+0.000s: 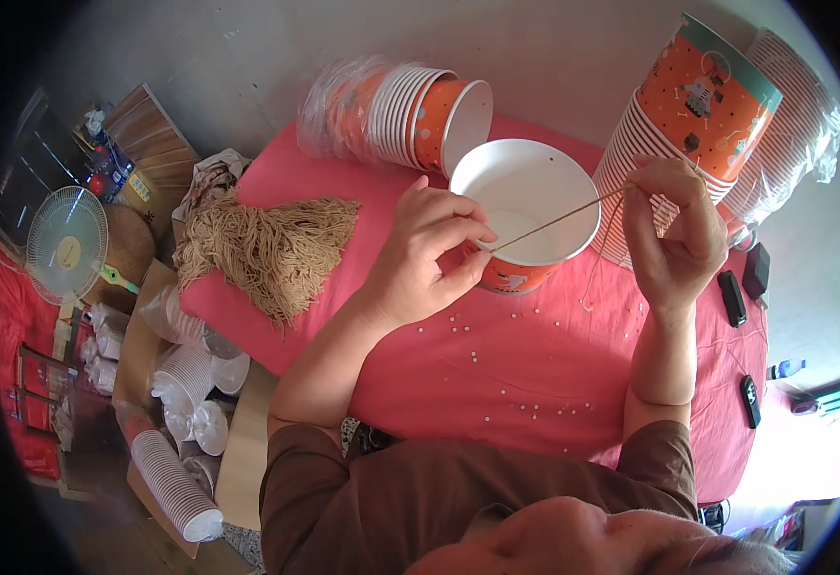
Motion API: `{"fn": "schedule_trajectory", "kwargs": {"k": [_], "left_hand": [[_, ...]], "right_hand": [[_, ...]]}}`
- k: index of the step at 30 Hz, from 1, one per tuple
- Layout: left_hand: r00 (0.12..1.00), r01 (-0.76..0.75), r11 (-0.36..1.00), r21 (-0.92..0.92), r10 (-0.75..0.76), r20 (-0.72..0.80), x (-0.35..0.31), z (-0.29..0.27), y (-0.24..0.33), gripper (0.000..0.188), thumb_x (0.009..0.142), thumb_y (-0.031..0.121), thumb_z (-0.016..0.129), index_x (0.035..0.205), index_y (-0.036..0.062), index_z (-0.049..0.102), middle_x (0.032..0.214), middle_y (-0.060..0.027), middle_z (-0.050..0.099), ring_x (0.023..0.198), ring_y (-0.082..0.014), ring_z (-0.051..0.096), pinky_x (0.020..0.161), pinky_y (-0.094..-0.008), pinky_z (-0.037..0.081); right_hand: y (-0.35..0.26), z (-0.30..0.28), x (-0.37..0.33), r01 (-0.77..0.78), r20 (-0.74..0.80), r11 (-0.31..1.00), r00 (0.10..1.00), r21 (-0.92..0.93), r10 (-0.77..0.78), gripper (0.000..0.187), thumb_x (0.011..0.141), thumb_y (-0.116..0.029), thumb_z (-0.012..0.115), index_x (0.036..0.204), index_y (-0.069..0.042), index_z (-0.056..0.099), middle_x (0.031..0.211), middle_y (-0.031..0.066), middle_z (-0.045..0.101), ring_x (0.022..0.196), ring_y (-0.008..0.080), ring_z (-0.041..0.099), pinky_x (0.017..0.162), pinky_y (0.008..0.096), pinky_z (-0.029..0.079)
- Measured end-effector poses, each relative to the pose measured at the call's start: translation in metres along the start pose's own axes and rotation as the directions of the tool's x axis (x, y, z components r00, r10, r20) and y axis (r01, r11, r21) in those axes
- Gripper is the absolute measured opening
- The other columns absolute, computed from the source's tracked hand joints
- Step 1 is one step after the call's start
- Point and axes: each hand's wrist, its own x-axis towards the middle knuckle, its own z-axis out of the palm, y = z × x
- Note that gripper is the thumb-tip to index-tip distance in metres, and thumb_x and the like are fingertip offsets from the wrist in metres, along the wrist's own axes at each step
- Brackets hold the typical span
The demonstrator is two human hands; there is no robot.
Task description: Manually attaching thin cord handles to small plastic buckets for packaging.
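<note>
One fan (67, 245) is at far left, near one cardboard box (250, 436) of stacked cups (175, 484). On the pink tabletop (429, 383) lie one bundle of tan string (281, 251) and one sideways stack of orange buckets (405, 115). The left hand (425, 251), fingers pinching, holds one tan strand (559, 221), stretched straight above one upright bucket (535, 172). The right hand (674, 240) pinches it farther along. Beyond are two bucket stacks (702, 105) and three small black objects (732, 298).

A thin tan cord (556, 220) runs straight and slanting between the left hand (436, 240) and the right hand (674, 230), across an open, white-lined orange bucket (544, 177); one end apparently dangles beside it.
</note>
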Motion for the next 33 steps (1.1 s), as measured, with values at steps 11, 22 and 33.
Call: {"fn": "schedule_trajectory", "kwargs": {"k": [11, 22, 33], "left_hand": [[0.999, -0.01, 1.0, 0.026, 0.008, 0.054, 0.001, -0.001, -0.003, 0.017, 0.075, 0.001, 0.073, 0.086, 0.0091, 0.064, 0.102, -0.0007, 0.064, 0.103, -0.021, 0.06, 0.114, -0.0522, 0.029], [0.994, 0.088, 0.995, -0.042, -0.09, -0.068, 0.0, -0.021, -0.035, 0.013, 0.078, -0.001, 0.068, 0.091, 0.0017, 0.065, 0.106, -0.0086, 0.066, 0.104, -0.0269, 0.06, 0.094, -0.0375, 0.047], [1.0, 0.028, 0.996, -0.082, -0.028, -0.01, -0.002, -0.005, 0.024, 0.018, 0.082, 0.002, 0.07, 0.099, 0.0041, 0.068, 0.095, -0.0096, 0.068, 0.074, -0.0227, 0.068, 0.064, -0.0343, 0.055]], "right_hand": [[-0.003, -0.001, 0.003, 0.077, 0.025, 0.997, 0.997, 0.023, -0.077, 0.022, 0.068, 0.014, 0.067, 0.086, 0.001, 0.063, 0.076, 0.0092, 0.064, 0.069, 0.0217, 0.064, 0.066, 0.0313, 0.053], [-0.009, 0.0, -0.004, -0.403, 0.23, 0.848, 0.912, 0.345, 0.34, 0.01, 0.084, 0.008, 0.065, 0.091, 0.003, 0.061, 0.08, 0.0055, 0.064, 0.073, 0.0103, 0.063, 0.066, 0.0234, 0.05], [0.007, 0.01, -0.009, -0.533, 0.292, 0.776, 0.843, 0.337, 0.452, 0.005, 0.088, 0.004, 0.064, 0.092, 0.002, 0.061, 0.08, 0.0028, 0.064, 0.07, 0.0063, 0.062, 0.063, 0.0212, 0.048]]}}
